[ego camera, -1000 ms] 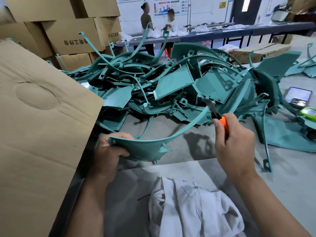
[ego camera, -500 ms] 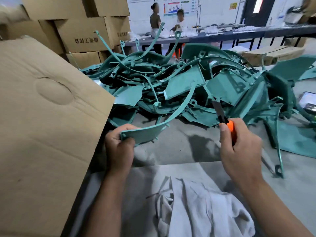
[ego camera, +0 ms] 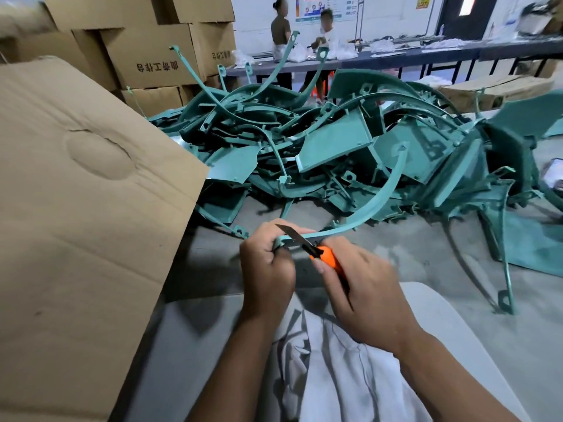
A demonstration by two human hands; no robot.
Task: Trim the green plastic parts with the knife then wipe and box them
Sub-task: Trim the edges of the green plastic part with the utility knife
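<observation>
My left hand grips the near end of a curved green plastic part, whose thin arm arcs up and away to the right. My right hand holds an orange-handled knife, with its dark blade laid across the part's edge right beside my left fingers. A big tangled pile of green parts covers the grey table behind. A white cloth lies crumpled in front of me, below my wrists. A large cardboard box flap stands at my left.
Stacked cardboard boxes rise at the back left. Two people stand at a long dark table in the background. A flat carton sits at the back right. A phone lies at the right edge.
My hands came together near the table's front edge. The part turned so its arm points up and right, and the knife blade came down onto its edge beside my left hand.
</observation>
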